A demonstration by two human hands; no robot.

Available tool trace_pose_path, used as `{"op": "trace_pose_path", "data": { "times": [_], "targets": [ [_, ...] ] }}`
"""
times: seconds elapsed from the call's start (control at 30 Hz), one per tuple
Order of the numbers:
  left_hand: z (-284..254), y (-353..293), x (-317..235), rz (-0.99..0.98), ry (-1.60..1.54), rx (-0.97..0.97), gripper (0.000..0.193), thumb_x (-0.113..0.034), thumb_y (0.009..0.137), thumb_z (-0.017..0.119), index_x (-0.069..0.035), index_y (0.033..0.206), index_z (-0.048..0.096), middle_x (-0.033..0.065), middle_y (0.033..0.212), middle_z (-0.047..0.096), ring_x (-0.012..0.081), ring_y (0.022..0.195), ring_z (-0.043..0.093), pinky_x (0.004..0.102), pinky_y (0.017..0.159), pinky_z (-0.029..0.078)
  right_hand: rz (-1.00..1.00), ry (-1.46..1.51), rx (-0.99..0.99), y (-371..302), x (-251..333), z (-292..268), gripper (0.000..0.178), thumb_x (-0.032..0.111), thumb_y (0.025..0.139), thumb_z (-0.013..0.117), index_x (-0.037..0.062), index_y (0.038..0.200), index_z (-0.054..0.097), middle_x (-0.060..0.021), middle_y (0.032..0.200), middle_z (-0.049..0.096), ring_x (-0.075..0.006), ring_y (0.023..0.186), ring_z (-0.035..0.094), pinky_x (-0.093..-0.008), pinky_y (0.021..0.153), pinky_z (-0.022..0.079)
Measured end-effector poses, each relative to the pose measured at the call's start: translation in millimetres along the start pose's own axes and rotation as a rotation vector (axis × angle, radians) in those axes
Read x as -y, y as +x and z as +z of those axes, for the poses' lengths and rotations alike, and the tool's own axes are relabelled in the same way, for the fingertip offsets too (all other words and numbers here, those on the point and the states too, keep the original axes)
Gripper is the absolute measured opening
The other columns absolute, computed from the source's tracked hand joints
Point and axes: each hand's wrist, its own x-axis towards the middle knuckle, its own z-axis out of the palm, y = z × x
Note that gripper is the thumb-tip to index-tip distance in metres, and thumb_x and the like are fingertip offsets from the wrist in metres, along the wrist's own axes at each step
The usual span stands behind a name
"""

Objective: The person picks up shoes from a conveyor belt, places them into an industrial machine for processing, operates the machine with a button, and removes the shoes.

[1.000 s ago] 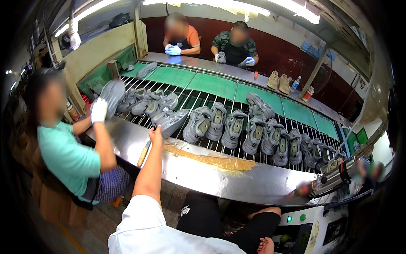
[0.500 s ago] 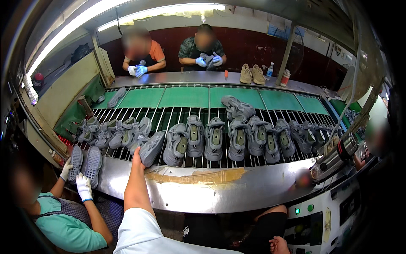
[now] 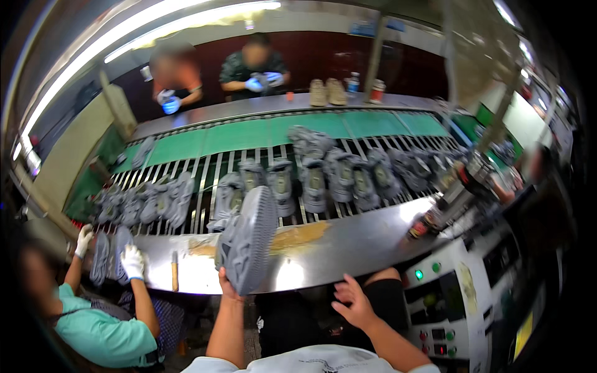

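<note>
My left hand (image 3: 231, 287) grips a grey sneaker (image 3: 249, 239) by one end, raised above the steel ledge with its sole side turned to the right. The fingers behind the shoe are partly hidden. My right hand (image 3: 354, 303) hovers near the ledge's front edge, fingers apart, holding nothing. Beyond the ledge, a row of grey sneakers (image 3: 314, 184) rests on the conveyor's metal bars (image 3: 204, 202). Another grey shoe pile (image 3: 309, 142) lies across the bars farther back.
A wooden-handled tool (image 3: 175, 273) lies on the steel ledge (image 3: 348, 242). At left, a co-worker's gloved hand (image 3: 132, 262) touches grey soles. A metal flask (image 3: 457, 193) stands at right, above a control panel (image 3: 444, 298). Two gloved people sit across the conveyor, near beige shoes (image 3: 326, 93).
My left hand has lifted the sneaker off the row and brought it closer, tipped upward. My right hand has risen from low down and opened. The view has shifted.
</note>
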Motion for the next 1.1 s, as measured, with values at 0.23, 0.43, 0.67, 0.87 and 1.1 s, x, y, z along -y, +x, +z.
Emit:
{"op": "trace_pose_path", "data": {
  "times": [0.23,0.43,0.67,0.87,1.1],
  "targets": [
    [184,-30,179,-0.582,0.102,0.468,0.099,-0.047,0.064,0.081,-0.003,0.14,0.034,0.0117,0.137,0.046,0.0276,0.124,0.047,0.0428,0.106,0.037,-0.434,0.371,-0.46,14,61,-77,0.11,0.025,0.076,0.076,0.0116,0.149,-0.006,-0.0165,0.146,0.025,-0.028,0.129,0.036,-0.0412,0.106,0.031],
    [244,-51,293,-0.879,0.468,1.056,0.043,0.0,0.082,0.067,0.002,0.123,0.055,0.0116,0.124,0.058,0.0192,0.11,0.057,0.0324,0.096,0.044,-0.463,1.162,-0.81,-105,24,-253,0.055,0.029,0.078,0.056,0.0038,0.126,0.05,-0.0107,0.121,0.057,-0.0277,0.108,0.055,-0.0393,0.095,0.044],
    [163,-56,312,-0.901,0.681,0.502,0.027,-0.009,0.09,0.058,0.004,0.113,0.06,0.0147,0.112,0.064,0.0224,0.102,0.063,0.033,0.087,0.05,-0.086,-0.016,-1.52,-187,36,-519,0.067,0.026,0.072,0.061,0.0049,0.133,0.045,-0.0134,0.124,0.056,-0.0267,0.107,0.057,-0.0367,0.09,0.045],
    [137,-52,310,-0.934,0.629,0.307,0.036,-0.011,0.092,0.051,0.003,0.126,0.05,0.017,0.126,0.055,0.0313,0.112,0.056,0.0436,0.092,0.047,0.852,-0.733,-1.473,-126,73,-619,0.092,0.045,0.064,0.066,0.0048,0.142,0.035,-0.0213,0.139,0.044,-0.0344,0.124,0.048,-0.0374,0.101,0.039],
    [167,-37,339,-0.923,0.553,0.413,0.046,-0.017,0.092,0.053,0.0,0.134,0.043,0.0151,0.14,0.042,0.0314,0.126,0.044,0.0461,0.099,0.04,1.211,-0.724,-1.414,-53,39,-591,0.094,0.056,0.069,0.062,0.0049,0.142,0.032,-0.03,0.14,0.036,-0.0406,0.13,0.038,-0.043,0.105,0.037]
  ]
}}
